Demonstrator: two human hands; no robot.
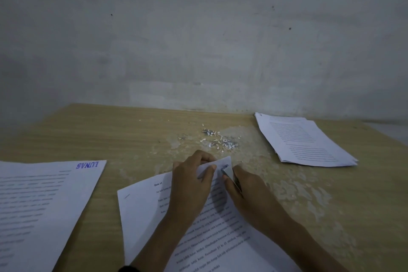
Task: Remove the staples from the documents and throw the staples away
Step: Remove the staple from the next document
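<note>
Pinching the far corner of the printed document (150, 216), the left hand (189, 181) curls thumb and fingers round the lifted paper. The right hand (247, 190) grips a flat metal tool (231, 178), whose tip meets the staple (224, 167) in that same corner. The document lies near centre on the wooden tabletop (110, 134), under both forearms. Just beyond the hands lies a scatter of loose staples and paper scraps (220, 139). A stack of sheets (306, 139) rests at the far right, well apart from the hands. A stamped sheet (44, 205) marked "LUNAS" lies at the near left. A grey wall (198, 40) rises behind.
</note>
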